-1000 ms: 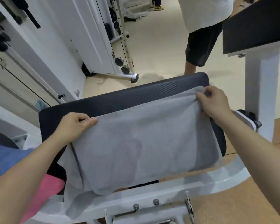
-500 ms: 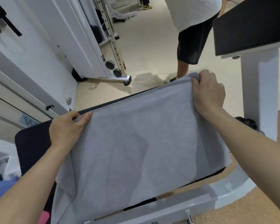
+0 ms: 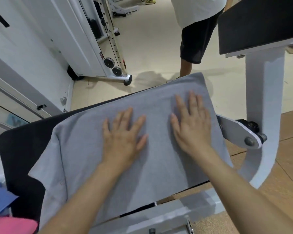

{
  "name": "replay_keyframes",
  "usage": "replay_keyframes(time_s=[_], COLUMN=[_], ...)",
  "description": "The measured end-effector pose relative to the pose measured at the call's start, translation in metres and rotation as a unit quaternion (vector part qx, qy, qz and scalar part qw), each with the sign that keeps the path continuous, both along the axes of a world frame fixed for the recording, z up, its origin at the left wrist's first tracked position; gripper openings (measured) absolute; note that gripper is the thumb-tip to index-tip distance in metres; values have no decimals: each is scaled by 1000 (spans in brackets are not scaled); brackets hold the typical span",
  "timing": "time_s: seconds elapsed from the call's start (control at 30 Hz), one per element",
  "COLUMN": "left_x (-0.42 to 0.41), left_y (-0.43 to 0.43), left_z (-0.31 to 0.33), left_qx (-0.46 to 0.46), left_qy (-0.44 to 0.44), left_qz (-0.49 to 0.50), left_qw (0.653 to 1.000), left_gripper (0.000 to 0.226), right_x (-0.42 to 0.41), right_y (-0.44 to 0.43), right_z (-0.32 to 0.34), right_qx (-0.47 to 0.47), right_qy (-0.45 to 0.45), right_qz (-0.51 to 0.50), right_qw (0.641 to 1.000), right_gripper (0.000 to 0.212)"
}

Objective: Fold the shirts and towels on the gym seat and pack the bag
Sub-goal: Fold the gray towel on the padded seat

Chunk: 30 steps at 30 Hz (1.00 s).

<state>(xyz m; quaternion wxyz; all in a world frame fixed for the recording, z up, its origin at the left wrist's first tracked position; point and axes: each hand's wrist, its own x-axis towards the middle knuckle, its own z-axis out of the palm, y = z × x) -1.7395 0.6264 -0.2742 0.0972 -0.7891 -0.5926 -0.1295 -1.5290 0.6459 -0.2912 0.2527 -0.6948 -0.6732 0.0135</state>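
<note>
A grey towel lies spread across the black padded gym seat, its far right corner hanging past the seat's edge. My left hand rests flat on the middle of the towel, fingers straight and spread. My right hand presses flat on the towel's right part, fingers straight. The towel's left edge shows a folded layer underneath. Blue cloth and pink cloth lie at the lower left beside the seat. No bag is in view.
A person in a white shirt and black shorts stands just beyond the seat. A second black pad on a white frame rises at the right. White cable machines stand at the left and back.
Both hands let go of the towel's far corners, which they had held up, and now lie flat on the towel spread over the seat.
</note>
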Motion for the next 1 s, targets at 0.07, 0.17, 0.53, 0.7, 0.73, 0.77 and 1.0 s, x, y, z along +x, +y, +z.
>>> replay_keyframes(time_s=[0.07,0.17,0.53,0.7,0.73,0.77,1.0], left_x=[14,13,-86,-121,-125,-131,-181], left_y=[-4,-1,-182,-226,-229,-231,-211], left_z=[-18,-24,-35,-42,-40,-38,-26], left_qx=[-41,-41,-97,-124,-111,-98,-192], left_qy=[47,51,-165,-275,-288,-293,-198], left_qz=[20,10,113,180,200,218,261], left_qw=[998,998,975,936,930,926,925], left_gripper=[61,63,50,60,60,61,76], right_x=[-1,3,-4,-77,-101,-126,-269], right_y=[-2,2,-1,-16,-21,-27,-54], right_z=[-16,-22,7,48,52,57,53], right_qx=[-23,-20,-97,-17,-8,-17,-81], right_qy=[-32,-57,-56,95,113,120,-15], right_qz=[-3,-18,-15,66,125,183,431], right_qw=[999,998,994,993,986,976,898], right_gripper=[58,58,56,70,67,64,60])
